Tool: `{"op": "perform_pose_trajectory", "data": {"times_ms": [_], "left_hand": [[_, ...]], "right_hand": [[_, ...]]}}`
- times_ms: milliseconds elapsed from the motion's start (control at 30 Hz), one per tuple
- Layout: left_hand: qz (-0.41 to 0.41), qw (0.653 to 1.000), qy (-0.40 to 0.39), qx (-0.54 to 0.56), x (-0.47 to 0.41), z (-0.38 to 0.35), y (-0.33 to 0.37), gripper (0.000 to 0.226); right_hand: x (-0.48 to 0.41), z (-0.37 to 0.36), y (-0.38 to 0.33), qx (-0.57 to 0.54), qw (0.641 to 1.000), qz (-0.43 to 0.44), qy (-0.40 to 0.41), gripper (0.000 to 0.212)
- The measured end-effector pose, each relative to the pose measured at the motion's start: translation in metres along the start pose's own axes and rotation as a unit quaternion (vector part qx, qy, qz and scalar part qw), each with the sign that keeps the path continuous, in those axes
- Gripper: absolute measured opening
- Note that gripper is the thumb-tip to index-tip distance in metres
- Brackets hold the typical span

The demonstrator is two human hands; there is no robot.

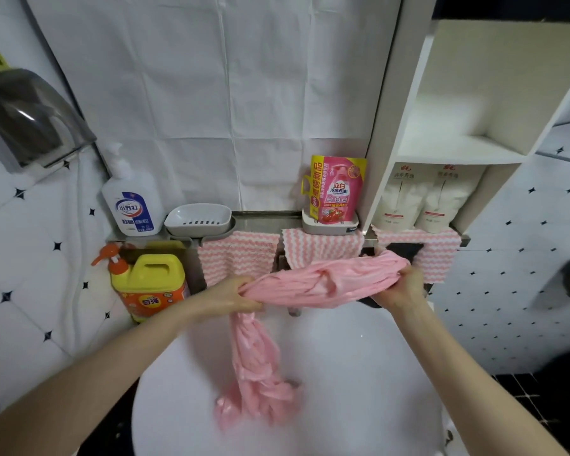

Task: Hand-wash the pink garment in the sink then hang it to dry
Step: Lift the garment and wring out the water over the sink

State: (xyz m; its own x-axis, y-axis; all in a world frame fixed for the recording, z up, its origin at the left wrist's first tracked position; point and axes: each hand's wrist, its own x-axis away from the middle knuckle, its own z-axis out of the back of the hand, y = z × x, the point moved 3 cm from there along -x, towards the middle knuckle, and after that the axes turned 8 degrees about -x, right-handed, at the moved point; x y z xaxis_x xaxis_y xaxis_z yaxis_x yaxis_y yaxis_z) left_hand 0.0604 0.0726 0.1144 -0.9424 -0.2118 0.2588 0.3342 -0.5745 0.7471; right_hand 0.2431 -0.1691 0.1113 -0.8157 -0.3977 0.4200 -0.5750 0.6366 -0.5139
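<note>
**Pink garment held taut between two hands over the sink**

The pink garment (323, 281) was gripped at both ends. One bunched end was clenched in the curled fingers of the left hand (234, 296), and the other end was gathered and squeezed in the right hand (399, 287). Between the two grips the cloth was stretched into a thick, wrinkled roll, raised slightly toward the right grip. Below the left grip a long tail of the same garment was left hanging, and its crumpled end was seen low in the white sink (359, 373); whether it touched the basin could not be told through the blur.

Just behind the grips, pink-and-white striped cloths (237, 255) were draped over a metal ledge (264, 222). A dark object was partly hidden behind the right hand and could not be identified. Just outside the left grip a yellow bottle (152, 284) with an orange pump was stood. Above it, on the ledge, a white pump bottle (130, 205) and a soap dish (198, 218) were placed. Above the stretched roll a pink pouch (338, 192) was set upright in a small tray, and beyond the right grip two white pouches (422, 199) were kept in a shelf unit.
</note>
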Motion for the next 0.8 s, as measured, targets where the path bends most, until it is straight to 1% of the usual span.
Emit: {"op": "perform_pose_trajectory", "data": {"times_ms": [67,133,200,233,267,300,333,367,400,433,467,533,567,600,633,667,700,767,800], "left_hand": [[-0.024,0.997,0.024,0.072,0.005,0.015,0.013,0.046],[-0.045,0.991,0.065,0.112,0.007,0.029,0.031,0.054],[-0.078,0.988,0.104,0.082,0.006,0.038,0.054,0.060],[-0.097,0.987,0.122,0.034,0.005,0.043,0.064,0.061],[-0.122,0.983,0.136,-0.014,0.003,0.047,0.075,0.059],[-0.143,0.977,0.146,-0.058,0.001,0.050,0.087,0.055],[-0.159,0.971,0.149,-0.098,0.000,0.052,0.097,0.051],[-0.173,0.964,0.146,-0.135,0.000,0.053,0.109,0.046],[-0.178,0.959,0.136,-0.171,-0.001,0.053,0.115,0.042],[-0.187,0.954,0.122,-0.201,0.000,0.052,0.123,0.039],[-0.192,0.949,0.111,-0.224,0.000,0.049,0.127,0.036],[-0.207,0.940,0.088,-0.256,0.002,0.043,0.135,0.032],[-0.218,0.936,0.084,-0.263,0.003,0.042,0.139,0.034],[-0.231,0.934,0.080,-0.259,0.006,0.041,0.144,0.040],[-0.241,0.938,0.079,-0.238,0.008,0.043,0.148,0.048],[-0.243,0.944,0.081,-0.207,0.011,0.046,0.151,0.054],[-0.241,0.952,0.087,-0.170,0.013,0.049,0.153,0.059],[-0.235,0.957,0.121,-0.119,0.015,0.056,0.149,0.065],[-0.235,0.953,0.148,-0.120,0.016,0.059,0.146,0.070]], "right_hand": [[0.000,0.016,0.008,0.006,0.999,-0.036,0.006,0.046],[0.000,0.037,0.020,0.023,0.997,-0.072,0.031,0.041],[-0.001,0.052,0.036,0.051,0.994,-0.098,0.000,0.037],[0.002,0.055,0.044,0.113,0.987,-0.108,-0.036,0.043],[0.004,0.060,0.051,0.221,0.966,-0.120,-0.060,0.054],[0.005,0.066,0.056,0.363,0.919,-0.129,-0.081,0.062],[0.008,0.067,0.060,0.499,0.849,-0.138,-0.104,0.065],[0.009,0.065,0.063,0.602,0.774,-0.146,-0.131,0.068],[0.012,0.057,0.063,0.652,0.727,-0.146,-0.159,0.072],[0.015,0.044,0.061,0.663,0.712,-0.131,-0.191,0.079],[0.021,0.025,0.058,0.650,0.718,-0.099,-0.230,0.087],[0.035,-0.019,0.054,0.580,0.753,-0.017,-0.309,0.101],[0.043,-0.040,0.054,0.539,0.769,0.006,-0.343,0.104],[0.052,-0.059,0.055,0.507,0.781,0.020,-0.364,0.100],[0.057,-0.075,0.058,0.486,0.789,0.029,-0.373,0.085],[0.061,-0.088,0.061,0.475,0.796,0.032,-0.374,0.063],[0.064,-0.099,0.065,0.461,0.804,0.040,-0.374,0.047],[0.063,-0.114,0.071,0.438,0.829,0.070,-0.340,0.033],[0.060,-0.119,0.072,0.421,0.847,0.085,-0.312,0.030]]}}
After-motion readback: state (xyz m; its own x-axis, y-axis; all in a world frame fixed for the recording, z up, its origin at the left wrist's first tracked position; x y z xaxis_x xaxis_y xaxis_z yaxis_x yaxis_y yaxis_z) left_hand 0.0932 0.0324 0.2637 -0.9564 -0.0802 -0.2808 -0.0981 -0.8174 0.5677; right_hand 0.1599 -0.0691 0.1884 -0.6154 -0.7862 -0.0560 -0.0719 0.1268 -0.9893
